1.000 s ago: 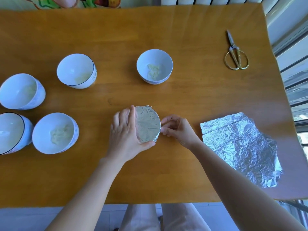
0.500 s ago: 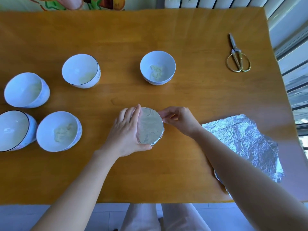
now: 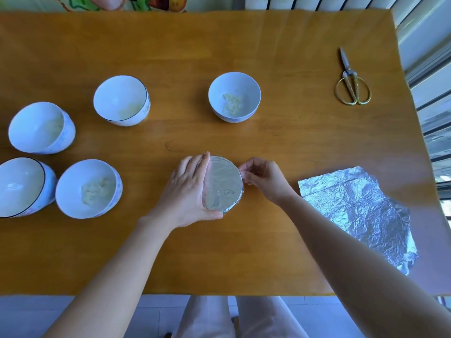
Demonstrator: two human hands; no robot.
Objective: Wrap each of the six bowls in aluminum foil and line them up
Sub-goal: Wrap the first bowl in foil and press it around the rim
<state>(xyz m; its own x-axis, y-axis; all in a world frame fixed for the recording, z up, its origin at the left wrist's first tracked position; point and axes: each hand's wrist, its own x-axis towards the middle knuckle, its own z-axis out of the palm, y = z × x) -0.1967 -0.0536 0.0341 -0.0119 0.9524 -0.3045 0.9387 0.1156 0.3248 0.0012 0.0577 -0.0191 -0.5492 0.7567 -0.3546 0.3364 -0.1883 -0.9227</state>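
Crinkled foil sheet [image 3: 358,215] lies beside round, smooth-topped foil-covered bowl [image 3: 224,185].

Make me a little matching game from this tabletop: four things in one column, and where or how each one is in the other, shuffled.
Things:
1 scissors
2 loose foil sheet
3 foil-covered bowl
4 far middle bowl

States:
A uncovered, pale food inside
B gripped by left hand, pinched by right hand
C crinkled, lying at the right
D far right, blades closed

Pairs: 1-D; 2-C; 3-B; 4-A
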